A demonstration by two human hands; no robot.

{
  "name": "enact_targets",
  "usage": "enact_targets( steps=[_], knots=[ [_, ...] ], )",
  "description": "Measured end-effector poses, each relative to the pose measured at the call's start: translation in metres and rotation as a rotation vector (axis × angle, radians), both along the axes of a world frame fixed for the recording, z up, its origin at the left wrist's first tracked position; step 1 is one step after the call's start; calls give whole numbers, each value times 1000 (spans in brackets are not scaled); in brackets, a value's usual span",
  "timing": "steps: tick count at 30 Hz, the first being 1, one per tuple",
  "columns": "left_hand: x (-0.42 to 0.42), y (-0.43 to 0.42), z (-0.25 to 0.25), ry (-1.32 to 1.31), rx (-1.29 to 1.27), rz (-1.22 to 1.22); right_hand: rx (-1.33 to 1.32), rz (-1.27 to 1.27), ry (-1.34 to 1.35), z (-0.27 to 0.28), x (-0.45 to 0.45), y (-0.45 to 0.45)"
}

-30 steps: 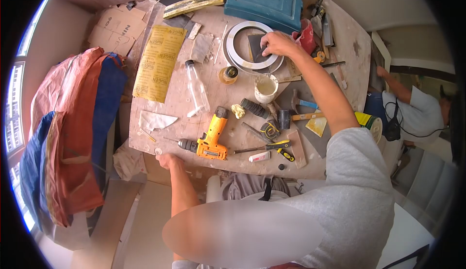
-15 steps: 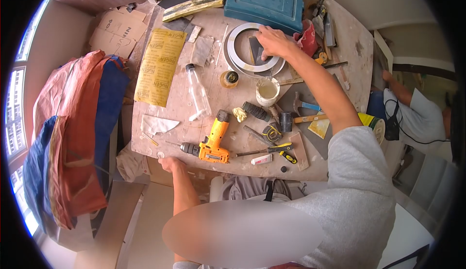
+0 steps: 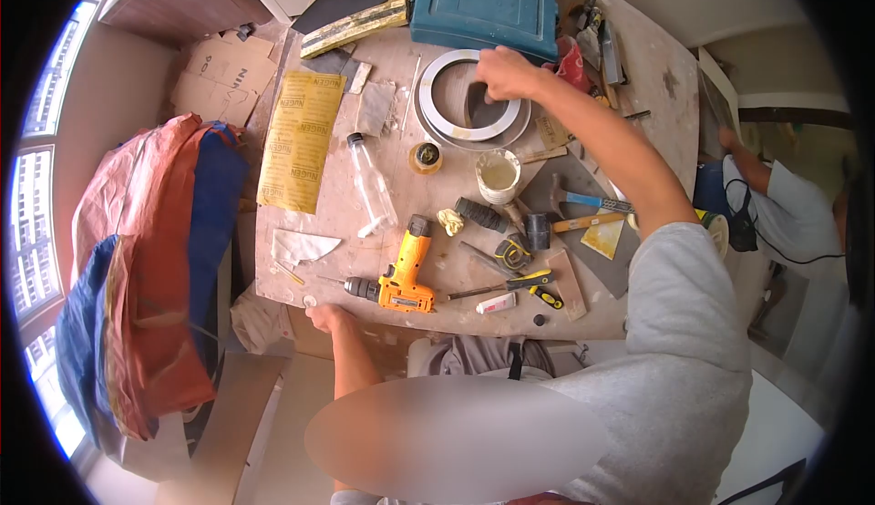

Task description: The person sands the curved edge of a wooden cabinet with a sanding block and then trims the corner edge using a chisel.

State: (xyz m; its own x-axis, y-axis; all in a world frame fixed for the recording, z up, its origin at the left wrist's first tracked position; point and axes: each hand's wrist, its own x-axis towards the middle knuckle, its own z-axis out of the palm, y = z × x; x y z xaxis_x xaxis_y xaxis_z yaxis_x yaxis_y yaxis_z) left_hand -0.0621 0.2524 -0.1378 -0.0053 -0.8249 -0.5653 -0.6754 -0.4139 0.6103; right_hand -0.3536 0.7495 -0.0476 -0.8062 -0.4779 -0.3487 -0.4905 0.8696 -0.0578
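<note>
The flat white ring with a wide band (image 3: 427, 97) lies on the pale, dusty wooden bench (image 3: 670, 127), over toward the far side. The right hand (image 3: 507, 75) is over the ring's right part with its fingers curled. A thin, dark grey flat piece (image 3: 475, 104) shows inside the ring, just by the fingers. I cannot tell if that grip is clamped on the dark piece, on the ring, or on nothing.

The big teal plastic case (image 3: 483, 4) sits right behind this hand and blocks the back. The crumpled red cloth (image 3: 571, 63) is near the wrist. On the near side of the ring is the round white tub of pale paste (image 3: 499, 197).

The left hand (image 3: 330, 318) is at the near edge of the bench, and I cannot tell if its grip is together or apart. The yellow and black power drill (image 3: 405, 273) lies just beside it. Between the drill and the ring are the clear plastic bottle with a black cap (image 3: 371, 181) and the small round brown jar (image 3: 426, 158)
</note>
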Motion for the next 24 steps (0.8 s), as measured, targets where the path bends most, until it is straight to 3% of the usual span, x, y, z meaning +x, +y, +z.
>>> enact_targets(
  steps=[3,5,6,9,11,13,15,17,19,21,24],
  knots=[
    [12,-17,-37,-43,-38,29,-203,-176,21,63,11,-2],
    [18,-19,-42,-30,-36,26,-515,-338,468,109,25,0],
    [13,-20,-39,-11,-33,21,-518,-339,492,131,38,0],
    [5,-4,-7,71,18,2,-1002,-724,259,181,89,-4],
    [14,-24,-47,176,55,59,-1409,-783,104,170,123,-6],
    [25,-50,-78,260,100,-84,-1558,-828,71,162,162,-21],
    [36,-59,-51,188,139,-211,-1727,-900,4,166,206,-44],
    [57,-74,-37,106,178,-301,-1157,-821,318,177,256,-68],
    [82,-105,-34,387,0,-314,-1280,-348,634,152,292,-90],
    [99,-82,42,568,-181,-347,-1300,-149,651,163,327,-115],
    [133,-44,156,842,-34,-583,-1334,1,533,184,369,-155]
  ],
)
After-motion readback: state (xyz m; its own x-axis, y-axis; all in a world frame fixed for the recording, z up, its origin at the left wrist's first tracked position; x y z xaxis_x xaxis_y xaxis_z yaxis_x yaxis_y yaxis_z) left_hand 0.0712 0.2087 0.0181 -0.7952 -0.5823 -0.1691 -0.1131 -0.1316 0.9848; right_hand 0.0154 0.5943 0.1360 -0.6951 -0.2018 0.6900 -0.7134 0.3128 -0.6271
